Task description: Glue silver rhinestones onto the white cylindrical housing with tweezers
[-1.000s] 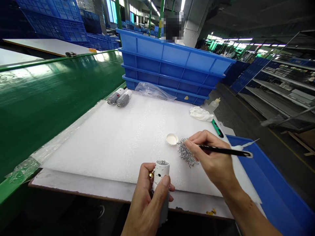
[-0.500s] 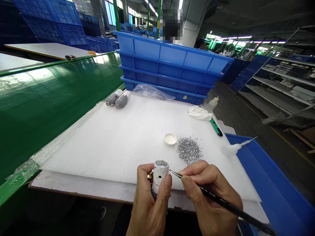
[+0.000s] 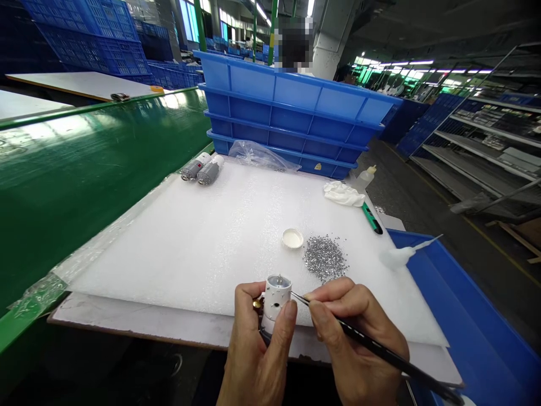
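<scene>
My left hand (image 3: 257, 344) is wrapped around a white cylindrical part (image 3: 276, 299), held upright near the table's front edge. Small silver stones dot its side, and a dark hole and a metal prong at its top are visible. A gold-coloured knob (image 3: 257, 304) sticks out beside it; the lower end is hidden in my palm. My right hand (image 3: 359, 338) pinches black tweezers (image 3: 372, 345), whose fine tip is at the cylinder's right side; whether it touches is unclear. Beyond them lie a heap of silver rhinestones (image 3: 324, 258) and a shallow white dish (image 3: 292, 239).
Two grey-and-white cylinders (image 3: 210, 171) lie at the back left. Stacked blue bins (image 3: 287, 124) stand behind the foam-covered table (image 3: 169, 242). A white cloth (image 3: 343, 194), a green cutter (image 3: 372, 219) and a needle-tipped bottle (image 3: 397, 257) line the right edge, near a blue bin (image 3: 469, 299).
My right hand and the tweezers have shifted slightly left. The white cylinder has moved a touch to the right in my left hand.
</scene>
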The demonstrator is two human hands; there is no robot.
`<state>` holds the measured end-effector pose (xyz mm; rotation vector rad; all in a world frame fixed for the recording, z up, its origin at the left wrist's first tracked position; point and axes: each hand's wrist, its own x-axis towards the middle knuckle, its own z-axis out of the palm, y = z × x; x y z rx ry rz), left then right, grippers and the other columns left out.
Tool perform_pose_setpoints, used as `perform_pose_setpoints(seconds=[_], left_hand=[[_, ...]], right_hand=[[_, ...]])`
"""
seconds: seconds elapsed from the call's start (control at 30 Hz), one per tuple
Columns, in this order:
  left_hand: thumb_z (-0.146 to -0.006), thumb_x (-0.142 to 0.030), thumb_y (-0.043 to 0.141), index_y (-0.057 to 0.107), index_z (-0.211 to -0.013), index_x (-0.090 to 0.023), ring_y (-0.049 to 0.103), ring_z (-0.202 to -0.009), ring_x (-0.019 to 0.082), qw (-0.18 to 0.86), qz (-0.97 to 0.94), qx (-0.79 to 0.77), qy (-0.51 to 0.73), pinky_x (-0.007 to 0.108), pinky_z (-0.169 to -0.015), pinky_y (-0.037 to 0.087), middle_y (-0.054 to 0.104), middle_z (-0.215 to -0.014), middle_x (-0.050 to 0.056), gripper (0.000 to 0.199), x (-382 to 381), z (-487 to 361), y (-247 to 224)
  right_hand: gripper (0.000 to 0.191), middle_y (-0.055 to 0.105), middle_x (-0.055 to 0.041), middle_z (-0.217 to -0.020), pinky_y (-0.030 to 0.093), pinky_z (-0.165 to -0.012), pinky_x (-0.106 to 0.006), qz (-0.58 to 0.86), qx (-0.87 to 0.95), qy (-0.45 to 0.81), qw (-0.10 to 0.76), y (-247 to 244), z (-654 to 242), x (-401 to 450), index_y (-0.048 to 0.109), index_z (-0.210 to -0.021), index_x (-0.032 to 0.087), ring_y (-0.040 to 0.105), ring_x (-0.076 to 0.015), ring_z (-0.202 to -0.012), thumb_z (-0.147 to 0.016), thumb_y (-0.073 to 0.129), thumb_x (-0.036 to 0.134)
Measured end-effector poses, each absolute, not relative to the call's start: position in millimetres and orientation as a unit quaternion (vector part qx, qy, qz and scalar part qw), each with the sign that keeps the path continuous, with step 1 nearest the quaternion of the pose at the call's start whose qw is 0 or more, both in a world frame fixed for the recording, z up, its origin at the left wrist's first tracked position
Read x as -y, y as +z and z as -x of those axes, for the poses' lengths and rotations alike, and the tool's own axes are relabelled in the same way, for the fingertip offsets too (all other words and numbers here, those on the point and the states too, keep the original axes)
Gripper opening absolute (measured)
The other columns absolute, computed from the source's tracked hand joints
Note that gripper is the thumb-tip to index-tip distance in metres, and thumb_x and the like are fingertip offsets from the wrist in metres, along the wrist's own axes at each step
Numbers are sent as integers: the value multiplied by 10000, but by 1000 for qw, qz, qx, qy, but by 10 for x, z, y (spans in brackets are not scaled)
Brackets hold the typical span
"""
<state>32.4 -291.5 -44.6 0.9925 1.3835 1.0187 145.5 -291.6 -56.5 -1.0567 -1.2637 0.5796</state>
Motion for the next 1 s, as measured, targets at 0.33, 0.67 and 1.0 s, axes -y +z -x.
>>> perform_pose_setpoints(seconds=[0.33, 0.67, 1.0], left_hand=[[-930, -467, 574, 470, -1003, -253, 564, -752, 176, 541, -416, -582, 443, 351, -685, 409, 613, -812, -29, 248, 2918, -333, -480], [-891, -427, 610, 493, -991, -277, 575, -694, 207, 416, -448, -631, 478, 360, -670, 417, 623, -814, -1, 216, 2948, -372, -512], [-892, -366, 593, 446, -981, -283, 631, -626, 205, 332, -538, -631, 449, 319, -592, 452, 670, -755, -9, 192, 2872, -269, -572]], right_hand=[[185, 665, 20, -770, 530, -503, -152, 472, 550, 245, 644, -546, -1462, 2915, 569, -782, 230, 640, -83, -594, -864, 650, 85], [181, 652, 10, -717, 467, -426, -177, 486, 507, 248, 668, -517, -1382, 2908, 582, -713, 223, 555, -83, -489, -842, 672, 131], [184, 637, 3, -677, 453, -414, -182, 480, 476, 273, 685, -515, -1351, 2913, 587, -687, 215, 530, -86, -477, -832, 683, 156]])
